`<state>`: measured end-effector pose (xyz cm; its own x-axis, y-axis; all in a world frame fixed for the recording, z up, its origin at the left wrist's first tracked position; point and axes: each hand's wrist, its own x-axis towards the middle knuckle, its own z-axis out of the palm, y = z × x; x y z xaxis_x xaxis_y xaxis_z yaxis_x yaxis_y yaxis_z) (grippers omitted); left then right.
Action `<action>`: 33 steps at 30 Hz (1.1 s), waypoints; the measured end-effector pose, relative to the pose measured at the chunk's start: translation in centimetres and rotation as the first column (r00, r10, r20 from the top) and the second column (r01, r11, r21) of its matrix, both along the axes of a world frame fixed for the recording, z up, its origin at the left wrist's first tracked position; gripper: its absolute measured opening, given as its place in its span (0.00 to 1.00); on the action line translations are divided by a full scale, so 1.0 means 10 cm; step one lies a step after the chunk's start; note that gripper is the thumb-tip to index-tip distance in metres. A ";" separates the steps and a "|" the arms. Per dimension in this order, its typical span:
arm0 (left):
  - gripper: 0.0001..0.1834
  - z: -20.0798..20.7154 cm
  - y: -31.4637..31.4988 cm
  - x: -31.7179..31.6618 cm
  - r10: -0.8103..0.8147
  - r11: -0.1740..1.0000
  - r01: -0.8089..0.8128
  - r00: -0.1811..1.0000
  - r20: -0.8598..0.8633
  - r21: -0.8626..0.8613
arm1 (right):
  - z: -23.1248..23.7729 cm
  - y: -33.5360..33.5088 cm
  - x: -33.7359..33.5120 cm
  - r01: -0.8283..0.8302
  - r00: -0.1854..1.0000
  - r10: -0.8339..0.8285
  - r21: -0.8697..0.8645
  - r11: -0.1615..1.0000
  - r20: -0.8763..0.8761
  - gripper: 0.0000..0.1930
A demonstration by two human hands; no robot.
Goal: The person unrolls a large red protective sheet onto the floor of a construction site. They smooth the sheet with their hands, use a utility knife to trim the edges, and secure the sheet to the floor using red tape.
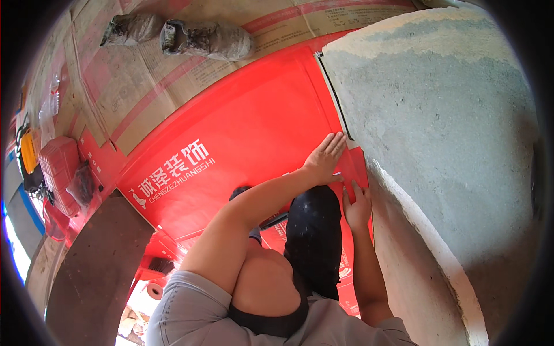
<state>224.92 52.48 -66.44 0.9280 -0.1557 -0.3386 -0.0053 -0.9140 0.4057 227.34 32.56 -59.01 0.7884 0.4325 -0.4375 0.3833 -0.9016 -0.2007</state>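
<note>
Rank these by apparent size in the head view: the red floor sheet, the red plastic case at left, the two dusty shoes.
1. Red floor sheet, largest by far.
2. Red plastic case.
3. Two dusty shoes: both look alike, unranked; they lie farther off, so comparison with the case is unsure.

The premises were an interior under renovation, a building site rather than a finished room. The wall (438, 115) at the right stood in bare grey render, rough and unpainted, with a paler patch near its top and along its lower edge. The floor was covered throughout with protective sheeting: a red printed floor-protection sheet (242, 132) laid up to the wall, and flattened brown cardboard (133, 86) beyond it. A pair of dust-caked work shoes (202, 39) lay on the cardboard. A red plastic tool case (57, 167) and a yellow tool (27, 151) sat at the left edge.
</note>
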 end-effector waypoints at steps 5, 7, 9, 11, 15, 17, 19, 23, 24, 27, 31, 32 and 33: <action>0.58 0.11 -0.07 0.05 -0.066 0.997 0.061 0.987 -0.148 -0.037 | 0.05 0.00 0.03 0.028 0.998 -0.028 0.001 1.000 -0.048 0.23; 0.59 0.10 -0.13 0.03 -0.063 0.996 0.052 0.981 -0.183 -0.066 | 0.05 0.01 0.02 0.012 0.999 -0.011 0.029 0.999 -0.047 0.23; 0.58 0.19 -0.17 0.04 -0.078 0.991 0.048 0.964 -0.255 -0.122 | -0.02 -0.08 0.04 0.077 0.994 -0.067 0.125 0.989 -0.082 0.22; 0.56 0.32 -0.27 0.08 -0.120 0.977 0.047 0.926 -0.358 -0.208 | -0.14 -0.20 0.03 0.199 0.977 -0.176 0.224 0.954 -0.118 0.21; 0.51 0.30 -0.41 0.10 -0.113 0.985 0.056 0.921 -0.373 -0.161 | -0.22 -0.32 0.03 0.431 0.900 -0.385 0.291 0.854 -0.204 0.19; 0.51 0.26 -0.46 0.06 -0.132 0.980 0.060 0.912 -0.389 -0.191 | -0.15 -0.24 0.05 0.453 0.884 -0.400 0.230 0.862 -0.242 0.18; 0.52 0.43 -0.46 0.10 -0.337 0.941 0.289 0.833 -0.439 -0.174 | -0.01 -0.05 0.16 0.427 0.885 -0.380 0.146 0.892 -0.268 0.16; 0.51 0.59 -0.46 0.18 -0.423 0.902 0.417 0.795 -0.434 -0.115 | -0.15 -0.01 0.27 0.131 0.986 -0.125 0.054 0.990 -0.106 0.15; 0.50 0.46 -0.55 0.13 -0.422 0.904 0.409 0.815 -0.396 -0.122 | -0.18 0.09 0.30 0.097 0.987 -0.101 -0.033 0.995 -0.123 0.15; 0.47 0.06 -0.75 0.07 -0.411 0.909 0.370 0.867 -0.282 -0.191 | -0.26 0.09 0.34 0.068 0.987 -0.075 -0.054 0.996 -0.144 0.15; 0.41 -0.27 -0.40 0.12 -0.424 0.822 0.362 0.904 -0.048 -0.440 | -0.34 -0.12 0.30 0.142 0.986 -0.128 0.130 0.981 -0.108 0.16; 0.39 -0.42 -0.30 0.18 -0.434 0.769 0.401 0.899 0.054 -0.498 | -0.33 -0.14 0.31 0.141 0.987 -0.130 0.127 0.982 -0.089 0.15; 0.39 -0.45 -0.13 0.21 -0.416 0.791 0.439 0.897 0.150 -0.426 | -0.30 -0.15 0.27 0.138 0.989 -0.130 0.117 0.983 -0.075 0.15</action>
<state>227.01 51.17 -70.93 0.7440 -0.6612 -0.0963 -0.3818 -0.5389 0.7508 230.07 31.01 -62.05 0.8139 0.3778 -0.4414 0.2425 -0.9113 -0.3328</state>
